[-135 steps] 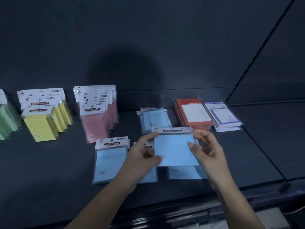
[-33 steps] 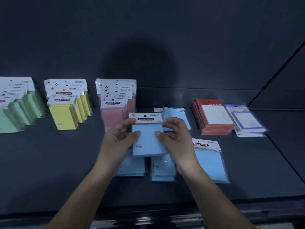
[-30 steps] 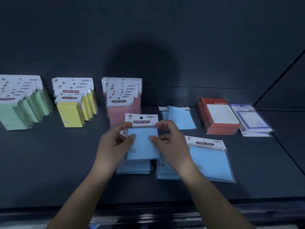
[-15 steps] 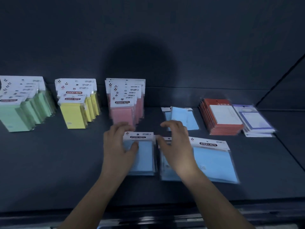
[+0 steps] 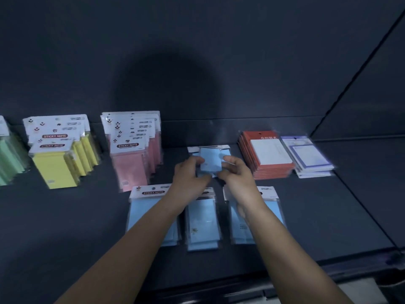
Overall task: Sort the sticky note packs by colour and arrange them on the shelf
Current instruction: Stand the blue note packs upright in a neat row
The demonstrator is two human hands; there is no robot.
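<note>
Squarely in the middle lies the small blue pack — left hand pinches its left edge, right hand its right, equally near; its long axis seems to run away from the wrists.

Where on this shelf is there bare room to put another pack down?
Bare shelf lies front left, before the yellow packs and pink packs, left of the flat blue packs. More lies right of the purple-bordered pads. The middle is crowded: the left hand and right hand hold a small blue pack there, beside the red pads.
</note>
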